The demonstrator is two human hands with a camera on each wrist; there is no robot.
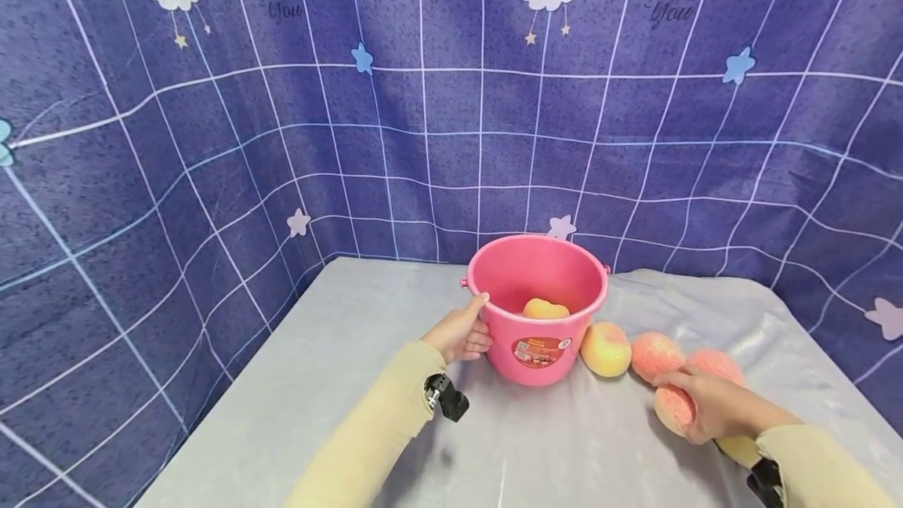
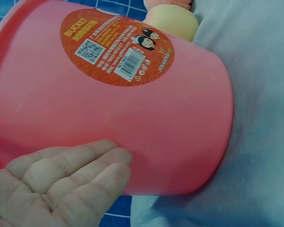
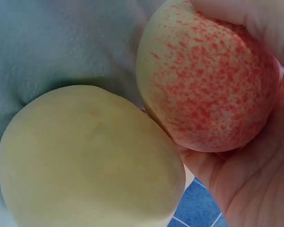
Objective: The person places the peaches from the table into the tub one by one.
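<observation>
A pink bucket [image 1: 539,363] stands upright on the cloth-covered table, with a yellowish peach [image 1: 545,309] inside. My left hand [image 1: 462,332] holds the bucket's left side, thumb at the rim and fingers along the outer wall. In the left wrist view those fingers [image 2: 80,175] lie below the bucket's orange label [image 2: 118,47]. My right hand [image 1: 719,406] grips a red-speckled peach [image 3: 213,80], thumb and fingers curled round it. Right beside it, a pale yellow peach [image 3: 90,161] fills the lower left of the right wrist view; in the head view the forearm partly hides it.
To the right of the bucket sit a yellow-orange peach [image 1: 605,350], a pinkish peach [image 1: 654,355] and another pink peach [image 1: 718,364] behind my right hand. Grey cloth [image 1: 282,414] covers the table. A blue checked curtain [image 1: 451,100] hangs behind and along the sides.
</observation>
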